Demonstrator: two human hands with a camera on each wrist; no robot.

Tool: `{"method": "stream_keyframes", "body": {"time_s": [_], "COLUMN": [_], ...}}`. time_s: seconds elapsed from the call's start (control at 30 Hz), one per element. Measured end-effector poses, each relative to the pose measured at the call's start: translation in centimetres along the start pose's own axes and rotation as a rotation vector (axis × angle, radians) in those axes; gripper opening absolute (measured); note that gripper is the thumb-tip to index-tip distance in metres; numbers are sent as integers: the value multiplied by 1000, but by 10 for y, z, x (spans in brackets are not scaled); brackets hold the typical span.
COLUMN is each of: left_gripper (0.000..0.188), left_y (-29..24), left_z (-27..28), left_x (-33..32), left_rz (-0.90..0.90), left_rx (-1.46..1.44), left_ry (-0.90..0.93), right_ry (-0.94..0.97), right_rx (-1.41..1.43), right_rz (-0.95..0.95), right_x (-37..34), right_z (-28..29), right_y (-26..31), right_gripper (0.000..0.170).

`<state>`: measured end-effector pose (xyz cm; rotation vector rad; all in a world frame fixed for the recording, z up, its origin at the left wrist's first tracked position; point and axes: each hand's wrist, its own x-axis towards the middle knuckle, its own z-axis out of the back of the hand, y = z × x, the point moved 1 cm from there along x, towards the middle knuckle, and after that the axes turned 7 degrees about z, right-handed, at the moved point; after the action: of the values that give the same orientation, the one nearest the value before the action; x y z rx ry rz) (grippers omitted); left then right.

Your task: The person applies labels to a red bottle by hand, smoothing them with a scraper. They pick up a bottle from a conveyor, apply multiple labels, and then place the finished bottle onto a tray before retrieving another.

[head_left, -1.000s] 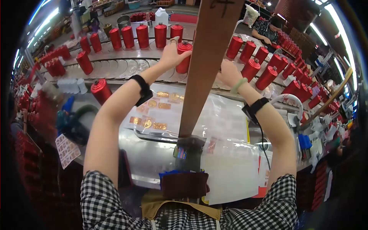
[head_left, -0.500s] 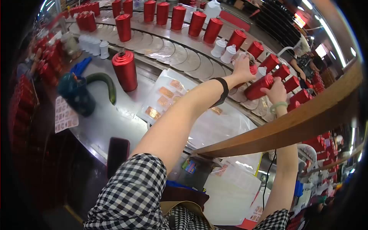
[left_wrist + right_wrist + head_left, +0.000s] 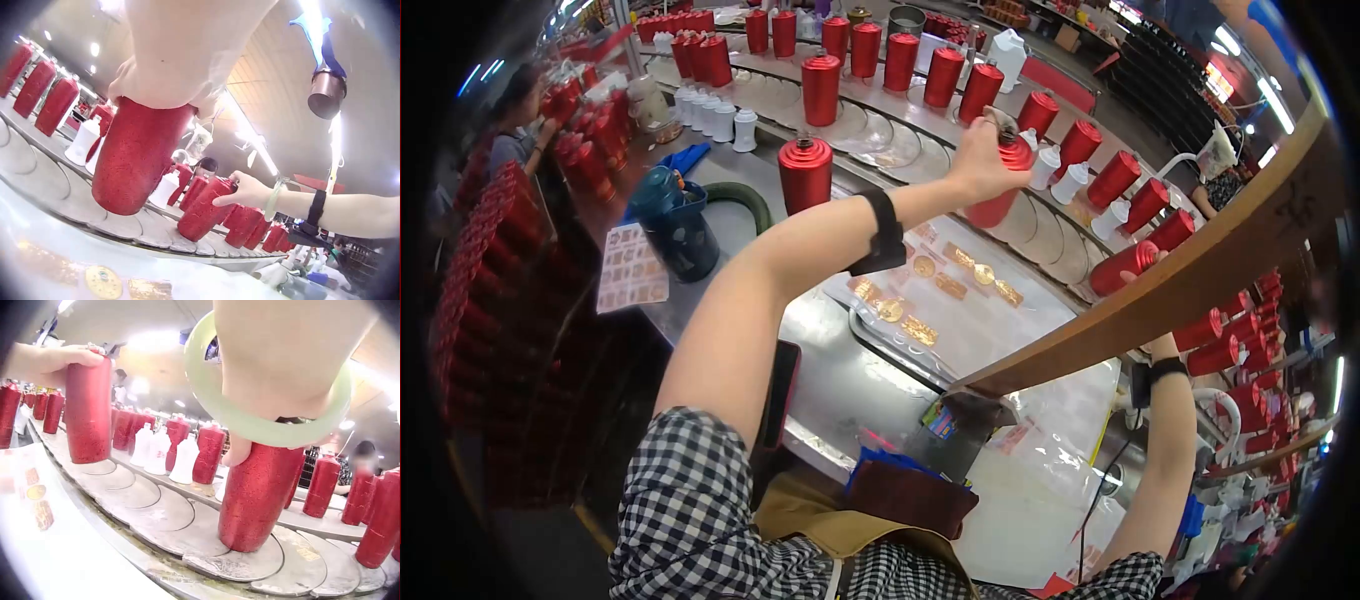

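My left hand [image 3: 990, 165] grips a red bottle [image 3: 140, 156] round its top, near the front edge of the conveyor. In the left wrist view its base hangs above the overlapping metal plates. My right hand [image 3: 250, 192] holds a second red bottle [image 3: 256, 494] by the top, farther right along the same belt; its base is at a plate. The head view hides much of that hand behind a wooden beam [image 3: 1140, 290]. A clear sheet with gold stickers [image 3: 925, 268] lies on the table below the left hand.
Red bottles [image 3: 900, 62] and white bottles [image 3: 1070, 185] line the conveyor's far side. Another red bottle [image 3: 805, 175] stands on the left of the table, near a dark blue jug [image 3: 685, 235] and a phone [image 3: 780, 395]. The beam slants up from the table's front.
My left hand has moved left along the belt with a red bottle, away from the right hand. The right hand keeps its bottle. The head view has turned.
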<state>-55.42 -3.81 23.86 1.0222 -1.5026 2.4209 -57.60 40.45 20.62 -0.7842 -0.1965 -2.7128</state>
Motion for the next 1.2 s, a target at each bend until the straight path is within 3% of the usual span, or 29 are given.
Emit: {"method": "stream_keyframes", "body": {"time_s": [0.1, 0.13, 0.2, 0.27, 0.33, 0.43, 0.53, 0.6, 0.67, 0.73, 0.77, 0.93, 1.0, 1.03, 1.13, 1.17, 1.2], "left_gripper": [70, 70, 72, 75, 81, 90, 98, 103, 104, 106, 104, 96, 89, 86, 82, 68, 68], "left_y": [9, 18, 38, 57, 72, 71, 67, 71, 68, 84, 96, 85, 59, 47, 77, 95, 94], "left_z": [45, 58, 77, 89, 100, 108, 114, 113, 119, 118, 117, 125, 134, 150, 185, 189, 200], "left_x": [-2, -3, -9, -10, -7, -12, -13, -14, -19, -22, -22, -34, -48, -50, -58, -61, -65], "left_rz": [31, 53, 82, 108, 259, 305, 435, 437, 567, 584, 564, 441, -49, -82, 34, 205, 206], "left_rx": [134, 209, 283, 354, 464, 590, 620, 612, 605, 641, 602, 628, 686, 755, 946, 856, 863], "left_ry": [-23, -34, -62, -86, -114, -167, -99, -135, -76, -49, -41, 74, -249, -260, -352, -365, -373], "right_ry": [-109, -113, 22, 56, 97, 4, -83, 56, 94, 110, 138, 226, 237, 245, 264, 206, 203], "right_rx": [105, 104, 400, 415, 434, 516, 449, 483, 474, 579, 454, 513, 498, 596, 605, 608, 613], "right_rz": [177, 177, -48, -67, -85, -16, 83, -17, -19, 121, 194, 280, 479, 476, 551, 614, 623], "right_x": [-24, -32, -53, -78, -104, -136, -161, -178, -189, -192, -197, -193, -184, -181, -170, -164, -161], "right_z": [12, 35, 119, 168, 203, 245, 285, 301, 309, 313, 312, 311, 305, 297, 277, 269, 259], "right_y": [-6, 16, 97, 121, 136, 159, 180, 187, 192, 213, 209, 252, 271, 277, 305, 317, 328], "right_gripper": [56, 56, 49, 49, 49, 58, 59, 69, 68, 64, 69, 71, 72, 69, 62, 60, 60]}}
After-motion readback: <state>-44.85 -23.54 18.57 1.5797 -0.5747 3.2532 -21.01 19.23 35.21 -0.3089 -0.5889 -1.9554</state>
